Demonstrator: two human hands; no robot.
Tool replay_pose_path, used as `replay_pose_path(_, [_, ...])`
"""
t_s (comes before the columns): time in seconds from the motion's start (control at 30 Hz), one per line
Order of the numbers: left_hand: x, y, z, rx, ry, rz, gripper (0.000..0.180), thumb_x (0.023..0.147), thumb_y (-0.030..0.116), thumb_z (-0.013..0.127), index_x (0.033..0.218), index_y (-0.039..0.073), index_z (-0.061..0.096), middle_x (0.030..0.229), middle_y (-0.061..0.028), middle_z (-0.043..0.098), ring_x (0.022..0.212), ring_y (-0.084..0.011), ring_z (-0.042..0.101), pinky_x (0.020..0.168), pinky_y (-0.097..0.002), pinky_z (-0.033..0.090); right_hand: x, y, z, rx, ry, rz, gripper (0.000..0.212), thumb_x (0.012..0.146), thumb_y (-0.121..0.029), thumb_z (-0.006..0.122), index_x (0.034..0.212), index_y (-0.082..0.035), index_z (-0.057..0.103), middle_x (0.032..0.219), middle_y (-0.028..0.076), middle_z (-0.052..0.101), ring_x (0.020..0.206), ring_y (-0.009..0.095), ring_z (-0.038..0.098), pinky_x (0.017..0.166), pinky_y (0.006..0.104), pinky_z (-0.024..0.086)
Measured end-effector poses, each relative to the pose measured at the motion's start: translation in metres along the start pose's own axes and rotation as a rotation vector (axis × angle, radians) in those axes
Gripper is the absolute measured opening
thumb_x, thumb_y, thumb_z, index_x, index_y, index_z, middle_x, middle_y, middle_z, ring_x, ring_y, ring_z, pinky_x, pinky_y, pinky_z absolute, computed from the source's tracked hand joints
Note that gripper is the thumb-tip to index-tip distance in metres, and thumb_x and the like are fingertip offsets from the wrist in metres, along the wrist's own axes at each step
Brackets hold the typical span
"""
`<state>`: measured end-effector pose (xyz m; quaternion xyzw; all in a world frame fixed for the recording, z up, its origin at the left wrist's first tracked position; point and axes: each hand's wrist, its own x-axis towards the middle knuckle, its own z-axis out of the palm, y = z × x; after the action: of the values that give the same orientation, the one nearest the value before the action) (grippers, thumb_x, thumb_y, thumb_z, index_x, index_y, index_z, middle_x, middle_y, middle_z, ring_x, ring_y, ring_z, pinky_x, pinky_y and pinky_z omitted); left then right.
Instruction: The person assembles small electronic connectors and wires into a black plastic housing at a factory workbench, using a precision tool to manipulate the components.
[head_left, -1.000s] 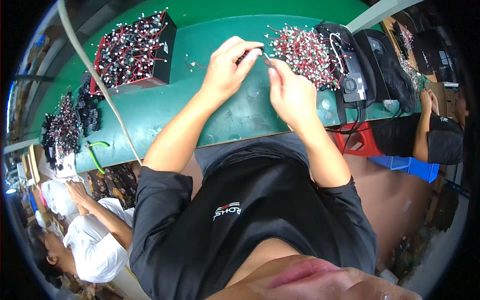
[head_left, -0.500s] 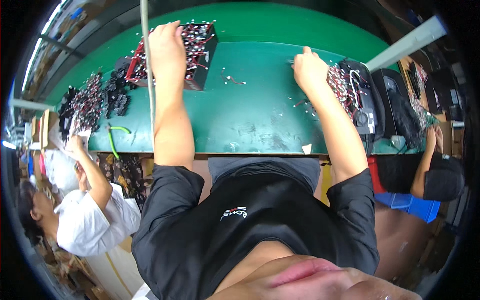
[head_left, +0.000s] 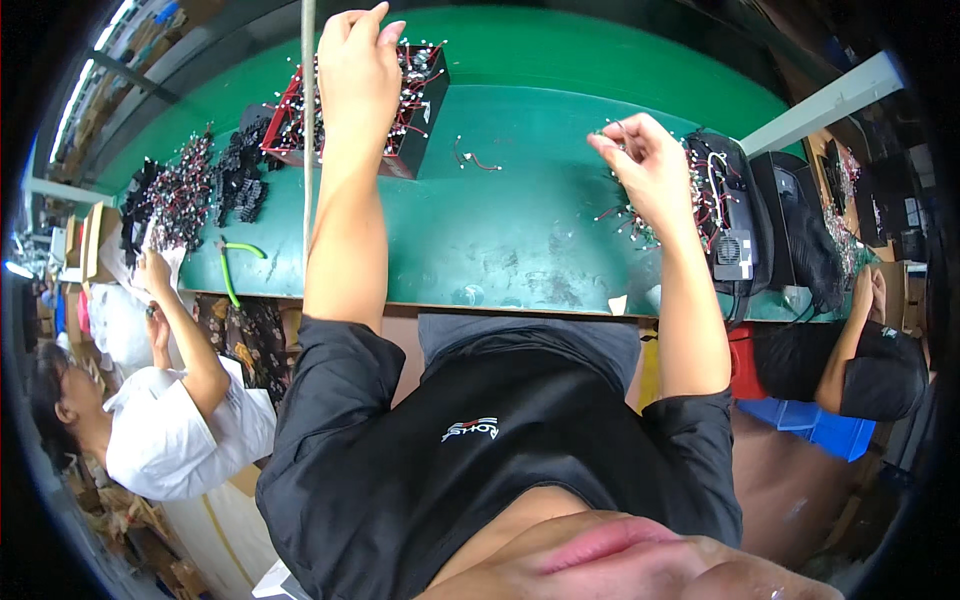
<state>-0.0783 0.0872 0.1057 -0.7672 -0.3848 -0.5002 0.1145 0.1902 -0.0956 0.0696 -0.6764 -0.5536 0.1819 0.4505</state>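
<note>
White-lettered black shirt (head_left: 560,420); left hand (head_left: 360,75) over labelled box (head_left: 432,95); right hand (head_left: 652,165) near wire heap (head_left: 706,190); cannot tell either grip's closure; tabletop (head_left: 480,225) between, down to near edge (head_left: 480,310).

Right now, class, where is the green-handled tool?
In the head view, the green-handled tool lies at left on the green table, near its front edge, just below the black parts.
</note>
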Motion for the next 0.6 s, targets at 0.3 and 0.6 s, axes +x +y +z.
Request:
replay_pose_path(0.3, [-0.08, 0.119, 0.023, -1.617, -0.716, -0.569, 0.048, 0.09, 0.001, 0.067, 0.137, 0.001, 0.054, 0.102, -0.0056, 0.056, 0.091, -0.0156, 0.064, 0.079, -0.0278, 0.054, -0.071, -0.016, -0.019, 0.385, 0.169, 0.143, 0.018, 0.084, -0.006, 0.076, 0.102, -0.001, 0.075, 0.081, -0.003, 0.067, 0.071, 0.002, 0.054, 0.064, 0.0178, 0.042])
replay_pose_path(0.6, [-0.128, 0.136, 0.039, -1.854, -0.946, -0.822, 0.041, 0.09, 0.004, 0.069, 0.129, -0.001, 0.059, 0.114, -0.011, 0.066, 0.095, -0.0171, 0.065, 0.084, -0.0301, 0.055, -0.09, 0.006, -0.007, 0.075, 0.303, -0.263, 0.017, 0.078, 0.004, 0.077, 0.095, -0.001, 0.073, 0.089, 0.011, 0.072, 0.083, 0.019, 0.069, 0.073, 0.0281, 0.054])
